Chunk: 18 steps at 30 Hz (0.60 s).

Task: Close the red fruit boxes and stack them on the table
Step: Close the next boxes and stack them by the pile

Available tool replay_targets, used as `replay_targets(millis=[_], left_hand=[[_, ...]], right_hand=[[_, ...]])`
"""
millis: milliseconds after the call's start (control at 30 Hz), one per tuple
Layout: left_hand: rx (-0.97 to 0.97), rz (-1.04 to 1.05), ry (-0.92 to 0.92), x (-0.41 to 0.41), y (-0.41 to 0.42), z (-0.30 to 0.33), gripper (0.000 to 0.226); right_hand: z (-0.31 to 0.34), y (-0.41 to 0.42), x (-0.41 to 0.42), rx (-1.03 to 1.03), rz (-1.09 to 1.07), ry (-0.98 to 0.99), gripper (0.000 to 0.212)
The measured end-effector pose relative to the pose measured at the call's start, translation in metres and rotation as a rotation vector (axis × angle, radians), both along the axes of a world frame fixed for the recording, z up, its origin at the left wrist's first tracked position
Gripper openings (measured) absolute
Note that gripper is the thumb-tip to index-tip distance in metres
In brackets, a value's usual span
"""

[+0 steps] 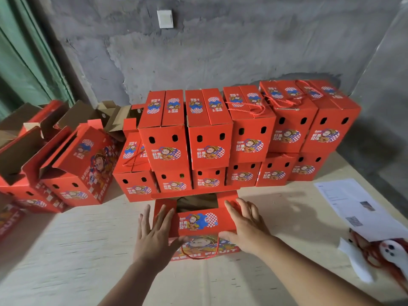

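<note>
A: Where is the red fruit box point(198, 221) right now?

B: Low in the middle of the frame, on the pale surface point(77, 250). Its top is partly open.

A: What are the hands doing?

B: The left hand point(154, 233) lies flat on the box's left flap, fingers straight. The right hand point(245, 224) lies flat on the right flap.

A: And behind it?

B: A stack of closed boxes point(231, 133), two rows high. Open boxes point(55, 164) stand at the left. A paper sheet point(353, 206) lies at the right.

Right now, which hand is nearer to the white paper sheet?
Right. The right hand rests on the box beside the paper sheet; the left hand lies across the box, farther away.
</note>
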State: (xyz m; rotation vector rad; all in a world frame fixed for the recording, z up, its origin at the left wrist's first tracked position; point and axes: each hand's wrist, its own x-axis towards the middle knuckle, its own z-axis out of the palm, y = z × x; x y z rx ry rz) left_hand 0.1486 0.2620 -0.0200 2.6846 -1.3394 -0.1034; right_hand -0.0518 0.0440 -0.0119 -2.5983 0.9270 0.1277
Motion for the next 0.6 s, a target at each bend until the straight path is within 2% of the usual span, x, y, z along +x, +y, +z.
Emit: replay_targets(millis=[133,233,300,367,433,500,600], left_hand=[[-0.105,-0.002,0.052,-0.004,0.001,0.0,0.12],[-0.265,-0.011,0.044,-0.005,0.003,0.003,0.114],[-0.349,0.001,-0.046,-0.002,0.001,0.009,0.111],[-0.364,0.005,-0.137,-0.002,-0.002,0.015,0.112],[-0.359,-0.026,-0.166,-0.004,-0.002,0.013,0.108],[-0.317,-0.078,-0.139,-0.008,0.004,0.003,0.101],[-0.233,-0.099,-0.023,-0.011,0.011,-0.012,0.09]], right_hand=[[-0.005,0.005,0.0,0.006,-0.009,-0.004,0.105],[-0.001,0.008,-0.006,-0.004,-0.007,-0.124,0.102],[0.008,0.009,-0.01,-0.119,0.003,-0.267,0.096],[0.014,0.009,-0.01,-0.289,0.002,-0.385,0.093],[0.013,0.01,-0.009,-0.36,0.002,-0.442,0.093],[0.006,0.013,-0.009,-0.295,0.021,-0.366,0.096],[-0.006,0.015,-0.013,-0.079,0.053,-0.063,0.107]])
